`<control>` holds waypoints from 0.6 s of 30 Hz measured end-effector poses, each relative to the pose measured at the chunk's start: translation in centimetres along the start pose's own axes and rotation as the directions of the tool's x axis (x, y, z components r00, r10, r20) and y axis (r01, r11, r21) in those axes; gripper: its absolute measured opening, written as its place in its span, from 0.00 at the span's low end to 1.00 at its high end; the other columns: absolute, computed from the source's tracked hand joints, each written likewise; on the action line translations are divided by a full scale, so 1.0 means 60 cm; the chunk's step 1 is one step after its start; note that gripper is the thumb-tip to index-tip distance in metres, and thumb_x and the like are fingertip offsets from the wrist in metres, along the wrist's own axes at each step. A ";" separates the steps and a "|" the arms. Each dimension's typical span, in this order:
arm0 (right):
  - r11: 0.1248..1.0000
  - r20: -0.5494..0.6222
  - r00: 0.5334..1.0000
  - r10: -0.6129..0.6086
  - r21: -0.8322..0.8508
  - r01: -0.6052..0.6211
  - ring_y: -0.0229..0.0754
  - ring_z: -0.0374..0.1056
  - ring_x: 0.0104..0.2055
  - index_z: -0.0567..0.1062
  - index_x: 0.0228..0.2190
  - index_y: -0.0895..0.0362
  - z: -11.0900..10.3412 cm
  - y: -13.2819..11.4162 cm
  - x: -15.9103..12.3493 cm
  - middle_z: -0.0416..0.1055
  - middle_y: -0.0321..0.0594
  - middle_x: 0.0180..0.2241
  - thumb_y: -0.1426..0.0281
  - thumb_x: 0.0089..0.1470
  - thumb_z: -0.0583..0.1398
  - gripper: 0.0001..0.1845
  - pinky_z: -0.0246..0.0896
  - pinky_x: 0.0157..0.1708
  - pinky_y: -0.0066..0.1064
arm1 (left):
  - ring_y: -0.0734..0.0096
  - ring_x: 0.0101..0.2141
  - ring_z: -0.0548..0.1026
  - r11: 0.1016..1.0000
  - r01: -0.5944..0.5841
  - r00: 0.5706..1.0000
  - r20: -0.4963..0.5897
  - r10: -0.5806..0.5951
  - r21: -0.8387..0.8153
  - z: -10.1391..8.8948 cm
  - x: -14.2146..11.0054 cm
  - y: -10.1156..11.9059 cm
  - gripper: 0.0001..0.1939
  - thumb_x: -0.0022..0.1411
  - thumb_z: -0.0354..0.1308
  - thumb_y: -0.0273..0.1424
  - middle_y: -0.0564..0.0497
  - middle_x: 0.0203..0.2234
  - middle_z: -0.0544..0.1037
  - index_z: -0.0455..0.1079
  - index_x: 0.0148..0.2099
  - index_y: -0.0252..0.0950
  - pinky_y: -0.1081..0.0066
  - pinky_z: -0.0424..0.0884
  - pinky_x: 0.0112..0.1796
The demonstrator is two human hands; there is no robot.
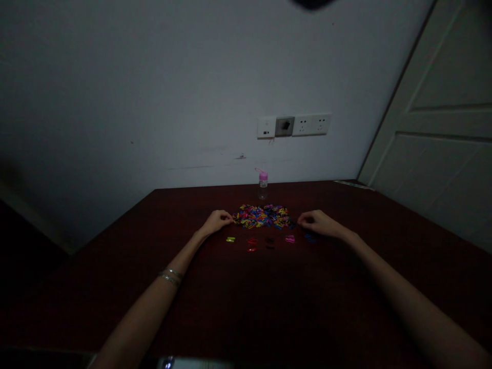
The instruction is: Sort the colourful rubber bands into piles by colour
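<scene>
A loose heap of small clips (261,216) in many colours lies on the dark red table. At its left edge is my left hand (218,221), thumb and finger pinched together; a yellow bit shows by the fingertips. My right hand (315,222) pinches at the right edge, close to a dark piece (292,224). What either pinch holds is too small to make out. In front of the heap lie little colour groups: yellow-green clips (230,239), red clips (251,241), dark clips (269,240), pink clips (290,239) and blue clips (309,238).
A clear bottle (263,189) with a pink lid and loop stands behind the heap. Sockets and a switch panel (285,126) sit on the wall behind the table (192,205). A pale panelled door (442,118) is at the right. The room is dim.
</scene>
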State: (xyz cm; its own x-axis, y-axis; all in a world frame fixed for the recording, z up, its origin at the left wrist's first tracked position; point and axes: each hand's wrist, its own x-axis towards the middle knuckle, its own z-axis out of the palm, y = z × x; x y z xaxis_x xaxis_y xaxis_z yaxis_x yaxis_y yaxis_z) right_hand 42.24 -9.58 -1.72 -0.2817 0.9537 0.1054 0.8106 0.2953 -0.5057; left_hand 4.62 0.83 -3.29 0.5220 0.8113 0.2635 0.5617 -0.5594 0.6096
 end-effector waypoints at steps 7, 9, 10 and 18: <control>1.000 0.007 1.000 0.008 -0.019 -0.008 0.40 0.66 0.29 0.75 0.31 0.60 0.000 -0.005 -0.001 0.72 0.41 0.28 0.66 0.48 0.53 0.14 0.59 0.30 0.30 | 0.73 0.27 0.68 1.000 -0.010 1.000 0.007 0.010 0.002 0.001 0.000 -0.003 0.11 0.49 0.58 0.33 0.50 0.26 0.75 0.75 0.34 0.33 0.75 0.61 0.29; 1.000 0.015 1.000 0.010 -0.018 -0.010 0.40 0.66 0.29 0.75 0.31 0.60 0.000 -0.004 -0.001 0.72 0.41 0.28 0.66 0.48 0.53 0.14 0.58 0.30 0.29 | 0.73 0.28 0.69 1.000 -0.028 1.000 0.015 0.028 0.003 0.000 0.000 -0.003 0.11 0.49 0.58 0.33 0.50 0.27 0.75 0.75 0.34 0.33 0.75 0.62 0.30; 1.000 0.019 1.000 0.010 -0.017 -0.010 0.40 0.66 0.29 0.75 0.31 0.60 0.000 -0.004 -0.001 0.72 0.41 0.28 0.66 0.48 0.53 0.14 0.58 0.30 0.29 | 0.72 0.28 0.69 0.999 -0.035 0.999 0.016 0.035 0.003 0.000 0.000 -0.004 0.10 0.50 0.58 0.33 0.50 0.28 0.76 0.76 0.33 0.34 0.74 0.62 0.30; 1.000 0.011 1.000 0.011 -0.014 -0.011 0.40 0.66 0.29 0.75 0.31 0.59 0.001 0.001 0.000 0.73 0.41 0.28 0.68 0.47 0.54 0.13 0.58 0.30 0.30 | 0.70 0.30 0.71 0.998 -0.033 0.999 0.009 0.034 -0.046 0.001 -0.001 -0.010 0.10 0.50 0.58 0.33 0.49 0.28 0.76 0.75 0.32 0.34 0.73 0.64 0.34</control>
State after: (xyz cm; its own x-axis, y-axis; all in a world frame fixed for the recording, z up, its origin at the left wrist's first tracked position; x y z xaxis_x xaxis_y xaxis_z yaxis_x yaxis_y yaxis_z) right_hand 42.27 -9.55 -1.82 -0.2785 0.9561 0.0907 0.8205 0.2860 -0.4949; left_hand 4.26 1.12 -3.71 0.5461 0.7905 0.2773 0.5139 -0.5776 0.6343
